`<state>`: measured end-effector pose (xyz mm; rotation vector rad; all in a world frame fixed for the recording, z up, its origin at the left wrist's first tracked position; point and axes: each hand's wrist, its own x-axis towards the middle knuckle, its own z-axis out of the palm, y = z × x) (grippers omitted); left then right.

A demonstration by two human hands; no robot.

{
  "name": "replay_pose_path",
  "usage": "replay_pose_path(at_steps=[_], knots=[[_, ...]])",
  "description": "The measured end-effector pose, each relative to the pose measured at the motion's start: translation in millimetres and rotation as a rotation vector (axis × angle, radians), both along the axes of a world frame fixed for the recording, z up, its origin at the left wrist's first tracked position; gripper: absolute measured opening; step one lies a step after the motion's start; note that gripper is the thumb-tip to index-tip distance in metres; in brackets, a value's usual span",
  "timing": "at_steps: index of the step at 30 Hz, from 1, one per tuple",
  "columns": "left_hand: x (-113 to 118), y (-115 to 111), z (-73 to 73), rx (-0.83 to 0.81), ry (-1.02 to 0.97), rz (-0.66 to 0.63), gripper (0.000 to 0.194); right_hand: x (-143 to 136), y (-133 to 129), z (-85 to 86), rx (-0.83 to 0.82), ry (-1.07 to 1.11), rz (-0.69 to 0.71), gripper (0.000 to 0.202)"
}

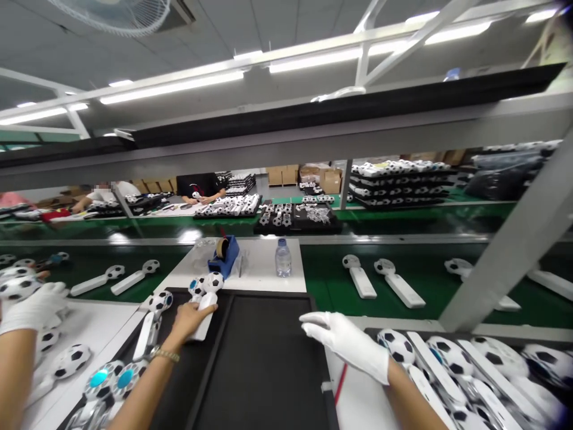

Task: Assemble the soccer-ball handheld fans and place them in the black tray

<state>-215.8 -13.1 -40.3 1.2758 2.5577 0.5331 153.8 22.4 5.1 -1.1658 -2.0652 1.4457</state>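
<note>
My left hand (190, 322), bare and with a bracelet at the wrist, is closed on a white handle with a soccer-ball head (213, 282). A second ball head with a blue centre (196, 286) shows just beside it. Both are over the left part of a black tray (268, 358), which holds more such ball-headed items at its lower left. In a white glove, my right hand (342, 340) is held with fingers stretched out near the tray's right edge, with nothing in it.
Another person's gloved hand (40, 307) is at the far left by ball-headed items. A blue tape dispenser (224, 257) and a water bottle (283, 258) stand behind the tray. More items lie on the green belt (322, 269) and fill a tray at right. A slanted post (505, 239) rises at right.
</note>
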Motion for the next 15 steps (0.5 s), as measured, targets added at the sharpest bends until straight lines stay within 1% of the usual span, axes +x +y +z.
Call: replay_pose_path(at_steps=[2, 4, 5, 6, 7, 8, 9, 10, 11, 13, 14, 15], knots=[[31.1, -4.8, 14.1, 0.043, -0.133, -0.135, 0.055, -7.7, -4.9, -6.9, -0.122, 0.118, -0.019, 0.046], [68.1, -11.4, 32.1, 0.106, -0.257, -0.28, 0.052, -17.6, -9.7, -14.5, -0.253, 0.314, -0.085, 0.056], [87.5, -14.7, 42.0, 0.147, -0.329, -0.369, 0.046, -22.9, -11.8, -17.5, -0.341, 0.429, -0.118, 0.059], [106.7, -17.6, 51.8, 0.22, -0.495, -0.51, 0.038, -27.9, -13.4, -19.6, -0.45, 0.552, -0.133, 0.06], [124.8, -19.6, 61.0, 0.251, -0.661, -0.625, 0.032, -32.1, -14.5, -20.5, -0.563, 0.681, -0.132, 0.058], [141.3, -20.8, 68.9, 0.264, -0.8, -0.719, 0.027, -35.1, -14.8, -20.2, -0.661, 0.811, -0.136, 0.053], [155.7, -21.0, 75.2, 0.285, -0.921, -0.793, 0.023, -36.5, -14.4, -18.6, -0.73, 0.925, -0.17, 0.046], [168.0, -20.3, 79.4, 0.305, -1.023, -0.825, 0.021, -36.0, -13.3, -16.0, -0.769, 1.011, -0.233, 0.037], [178.1, -19.1, 81.5, 0.328, -1.119, -0.826, 0.021, -33.4, -11.6, -12.5, -0.787, 1.063, -0.317, 0.029], [192.7, -15.6, 80.4, 0.376, -1.325, -0.751, 0.028, -23.2, -7.9, -3.6, -0.808, 1.085, -0.477, 0.02], [198.0, -13.8, 77.7, 0.384, -1.439, -0.705, 0.032, -16.6, -6.5, 1.3, -0.816, 1.069, -0.515, 0.02], [202.5, -12.2, 74.3, 0.392, -1.551, -0.66, 0.036, -9.8, -5.8, 6.1, -0.817, 1.052, -0.522, 0.023]])
